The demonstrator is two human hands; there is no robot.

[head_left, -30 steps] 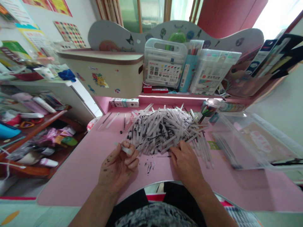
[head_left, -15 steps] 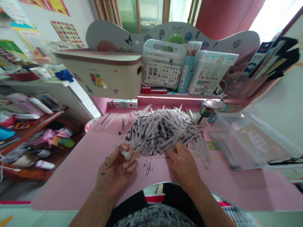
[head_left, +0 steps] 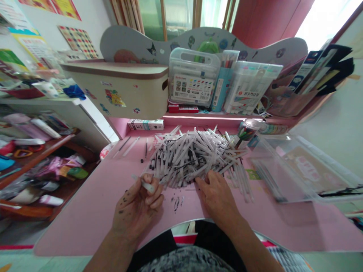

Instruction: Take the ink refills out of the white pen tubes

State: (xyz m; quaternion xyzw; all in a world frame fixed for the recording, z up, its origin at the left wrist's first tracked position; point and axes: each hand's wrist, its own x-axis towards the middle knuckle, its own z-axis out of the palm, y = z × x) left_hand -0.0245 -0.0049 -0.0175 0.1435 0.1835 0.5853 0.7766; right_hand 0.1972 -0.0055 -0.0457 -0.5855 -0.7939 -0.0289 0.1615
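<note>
A big heap of white pen barrels (head_left: 195,155) with black tips lies in the middle of a pink desk (head_left: 93,204). My left hand (head_left: 136,207), spotted with black ink, is closed round one white pen barrel (head_left: 143,184) just left of the heap's near edge. My right hand (head_left: 218,198) rests on the desk at the heap's near edge, its fingertips in among the barrels; what they hold, if anything, is hidden. Small black bits (head_left: 177,202) lie on the desk between my hands.
A clear plastic box (head_left: 300,170) stands at the right. Marker cases (head_left: 194,77) and a pen cup (head_left: 245,134) sit on the shelf behind the heap. A cream cabinet (head_left: 119,88) is back left, cluttered shelves (head_left: 34,151) to the left. Loose thin refills (head_left: 129,145) lie left of the heap.
My right hand has slid a little left along the heap's near edge. My left hand keeps hold of the pen barrel and has barely moved. The camera has tilted slightly.
</note>
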